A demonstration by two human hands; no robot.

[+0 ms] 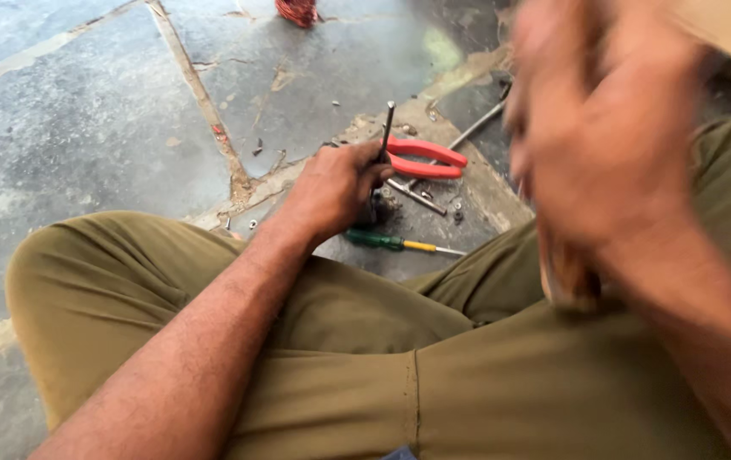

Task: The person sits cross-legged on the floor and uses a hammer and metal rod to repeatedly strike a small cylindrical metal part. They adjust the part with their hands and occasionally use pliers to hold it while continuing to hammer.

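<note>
Only one view is given, so nothing is shared with a second camera. It's worn at head height and pointed steeply down over the lap onto the stone floor (84, 128). The blurred right hand (604, 128) is probably caught closest to the lens.

The left hand (336, 187) rests on the stone floor (84, 128), gripping an upright metal rod (387, 132). Pliers (423, 158) lie just right of it, a screwdriver (395, 244) just below, and the raised right hand (604, 128) well to the right.
</note>
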